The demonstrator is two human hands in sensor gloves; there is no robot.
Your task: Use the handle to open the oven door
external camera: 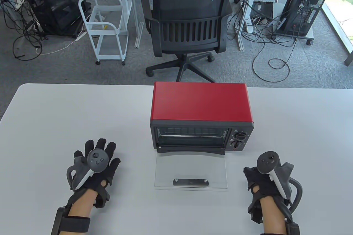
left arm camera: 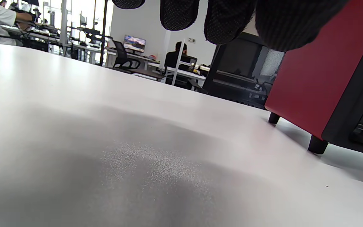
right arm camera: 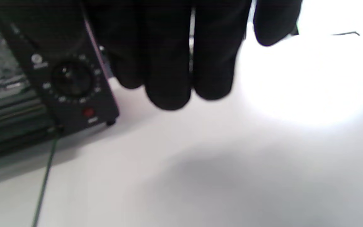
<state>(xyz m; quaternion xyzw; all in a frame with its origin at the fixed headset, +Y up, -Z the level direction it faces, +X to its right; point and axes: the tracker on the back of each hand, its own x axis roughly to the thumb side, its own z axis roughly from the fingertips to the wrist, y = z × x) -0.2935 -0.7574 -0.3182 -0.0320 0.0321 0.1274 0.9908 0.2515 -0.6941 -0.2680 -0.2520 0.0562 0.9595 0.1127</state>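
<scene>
The red toaster oven [external camera: 202, 101] stands in the middle of the white table [external camera: 69, 113]. Its glass door [external camera: 191, 167] is swung fully down and lies flat toward me, with the dark handle [external camera: 190, 182] at its near edge. My left hand [external camera: 96, 153] rests flat on the table left of the door, fingers spread, holding nothing. My right hand [external camera: 259, 175] is right of the door, apart from it and empty. In the left wrist view my fingers [left arm camera: 225, 19] hang beside the oven's red side [left arm camera: 307, 82]. In the right wrist view my fingers [right arm camera: 169, 63] hang close to the oven's dials [right arm camera: 71, 78].
A black office chair [external camera: 190, 23] stands behind the table's far edge. A white cart [external camera: 106, 29] and a computer tower [external camera: 306, 3] are on the floor further back. The oven's control knobs [external camera: 238, 140] are on its front right.
</scene>
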